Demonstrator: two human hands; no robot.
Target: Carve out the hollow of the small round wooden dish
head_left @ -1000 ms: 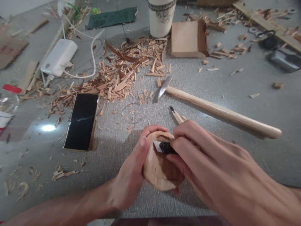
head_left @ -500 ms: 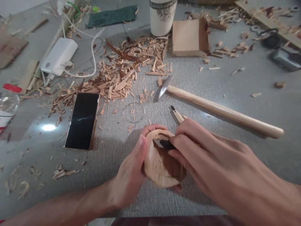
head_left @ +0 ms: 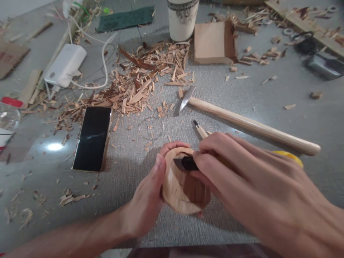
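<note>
My left hand [head_left: 149,190] is wrapped around the left side of a round, pale wooden bowl [head_left: 172,190] with a hollowed, darker inside. My right hand [head_left: 242,179] grips a utility knife [head_left: 189,163] by its black front part. Its flat blade lies against the bowl's inner wall near the upper rim. A yellow end [head_left: 291,157] shows beyond the right hand, apparently the knife's handle. Just past my right fingers lies a slim tool [head_left: 199,129] with a pale wooden body and dark tip, partly hidden. A hammer [head_left: 242,120] with a wooden handle rests farther out.
A phone [head_left: 92,138] lies left of the bowl. Beyond it are a heap of wood chips [head_left: 137,91], a white power bank [head_left: 66,66] with a cable, and a paper cup [head_left: 182,19]. A square wooden piece [head_left: 209,43] sits beside the cup. A bottle [head_left: 9,120] stands far left.
The knife has turned slightly in my right hand, its blade now flatter and more of the black part visible. The yellow end has come into view. My left hand keeps its hold.
</note>
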